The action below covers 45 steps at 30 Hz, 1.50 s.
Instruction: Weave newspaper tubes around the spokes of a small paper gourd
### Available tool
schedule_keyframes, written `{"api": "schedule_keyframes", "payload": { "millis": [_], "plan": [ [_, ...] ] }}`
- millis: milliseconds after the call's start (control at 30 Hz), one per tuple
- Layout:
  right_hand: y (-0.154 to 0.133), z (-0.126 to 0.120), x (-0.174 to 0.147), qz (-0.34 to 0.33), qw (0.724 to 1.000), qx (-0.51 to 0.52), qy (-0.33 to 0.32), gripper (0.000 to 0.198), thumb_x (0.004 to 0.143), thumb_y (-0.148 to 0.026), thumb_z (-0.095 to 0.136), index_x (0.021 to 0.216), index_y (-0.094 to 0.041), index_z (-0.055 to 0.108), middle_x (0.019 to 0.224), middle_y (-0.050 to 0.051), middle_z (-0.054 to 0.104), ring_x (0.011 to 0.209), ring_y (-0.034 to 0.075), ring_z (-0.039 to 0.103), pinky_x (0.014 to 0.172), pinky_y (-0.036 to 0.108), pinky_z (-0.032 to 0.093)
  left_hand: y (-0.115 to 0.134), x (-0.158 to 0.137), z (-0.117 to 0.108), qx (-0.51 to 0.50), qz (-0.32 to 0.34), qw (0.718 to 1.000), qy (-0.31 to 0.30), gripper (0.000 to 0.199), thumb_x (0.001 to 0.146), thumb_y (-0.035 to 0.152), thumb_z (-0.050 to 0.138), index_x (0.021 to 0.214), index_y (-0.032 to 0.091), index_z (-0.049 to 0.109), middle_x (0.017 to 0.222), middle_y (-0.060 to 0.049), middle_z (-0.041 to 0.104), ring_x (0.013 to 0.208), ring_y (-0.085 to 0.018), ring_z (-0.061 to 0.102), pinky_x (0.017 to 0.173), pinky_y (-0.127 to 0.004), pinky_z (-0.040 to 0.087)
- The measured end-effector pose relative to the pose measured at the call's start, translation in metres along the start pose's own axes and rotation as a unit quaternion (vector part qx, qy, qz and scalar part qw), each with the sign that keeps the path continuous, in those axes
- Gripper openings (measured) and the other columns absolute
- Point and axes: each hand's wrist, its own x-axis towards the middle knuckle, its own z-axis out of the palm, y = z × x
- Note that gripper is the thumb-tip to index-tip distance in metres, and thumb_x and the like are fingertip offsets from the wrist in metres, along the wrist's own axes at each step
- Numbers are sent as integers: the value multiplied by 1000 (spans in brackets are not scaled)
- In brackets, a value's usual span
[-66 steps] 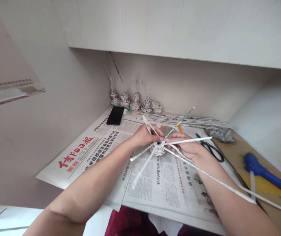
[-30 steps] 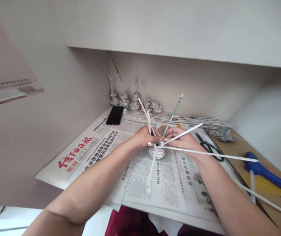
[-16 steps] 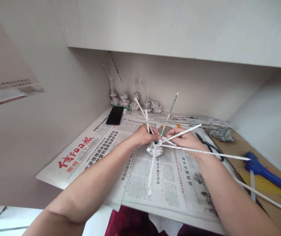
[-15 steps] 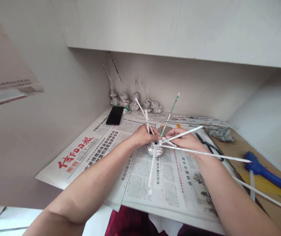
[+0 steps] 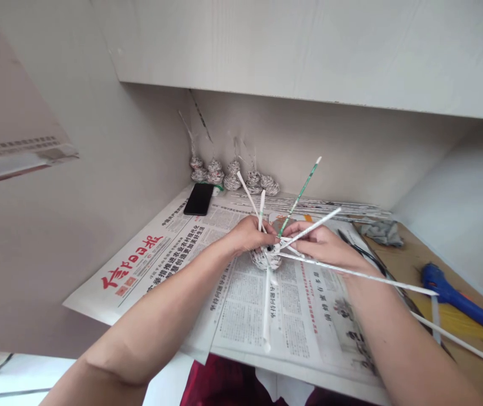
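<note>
My left hand and my right hand meet over a small woven paper-tube piece held just above the spread newspaper. Thin rolled paper tubes stick out of it in several directions. A green-striped tube points up and away. A long white tube runs right past my right wrist, and another white tube points towards me. My left fingers pinch the woven core. My right fingers grip a tube at its base by the core.
Several finished woven paper pieces stand against the back wall, with a black phone beside them. A bundle of spare tubes, scissors, a grey rag and a blue glue gun lie to the right.
The woven piece has been turned in my hands: the near white tube swung from lower left to point straight at me, and the green tube rose more upright.
</note>
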Motion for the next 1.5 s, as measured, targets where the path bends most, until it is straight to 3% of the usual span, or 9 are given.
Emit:
{"api": "schedule_keyframes", "payload": {
  "millis": [233,300,400,533,800,933,1067,1200,1500],
  "plan": [
    [15,10,11,-23,997,-7,68,28,67,-42,75,77,-19,62,69,0,63,65,15,57,61,28,44,-1,1,-2,-3,10,1000,-29,19,63,27,74,72,12,68,56,3,56,47,-7,46,47,-19,37],
    [16,11,12,-23,997,8,74,29,65,-42,76,74,-19,62,68,1,63,64,16,57,61,29,44,2,-1,-11,-5,22,996,-89,24,62,29,77,77,12,69,61,1,60,52,-8,51,52,-21,41],
    [15,11,12,-24,997,17,78,30,64,-42,77,72,-18,62,66,1,63,62,16,56,59,29,44,8,-3,-27,3,48,970,-240,37,60,22,81,95,13,72,82,-4,69,72,-12,61,68,-24,48],
    [15,13,12,2,996,24,82,28,63,-40,78,72,-18,62,66,0,63,61,15,57,59,28,44,8,-2,-42,-12,52,952,-301,45,62,16,80,105,14,70,97,-9,71,89,-16,65,84,-30,49],
    [16,16,15,29,994,48,96,29,59,-37,79,74,-19,62,66,-1,65,64,16,60,61,28,45,-4,4,-37,-101,-33,972,-209,39,65,22,79,102,11,71,92,-9,72,78,-16,68,74,-31,56],
    [14,17,13,26,994,43,94,28,60,-36,79,75,-19,63,67,-1,65,63,15,60,61,27,45,3,1,-38,-117,-53,967,-220,46,60,23,81,104,12,70,90,-8,72,78,-18,69,71,-31,58],
    [12,18,12,30,994,66,82,31,58,-38,80,74,-19,60,67,-1,65,64,16,60,60,27,45,7,-2,-30,-74,-30,979,-188,46,61,28,82,103,12,69,87,-8,71,72,-14,66,61,-24,54],
    [12,18,12,2,997,35,71,30,62,-41,77,71,-19,59,63,-1,61,60,14,56,57,26,42,0,0,-15,-3,26,993,-117,35,61,35,81,85,12,71,62,1,62,51,-8,53,47,-19,42],
    [16,14,12,-48,997,8,63,26,66,-40,73,70,-20,57,67,-2,59,64,15,54,62,28,43,-4,4,-9,-58,9,996,-62,28,64,33,78,76,10,68,60,0,61,49,-8,53,47,-20,44]
  ]
}}
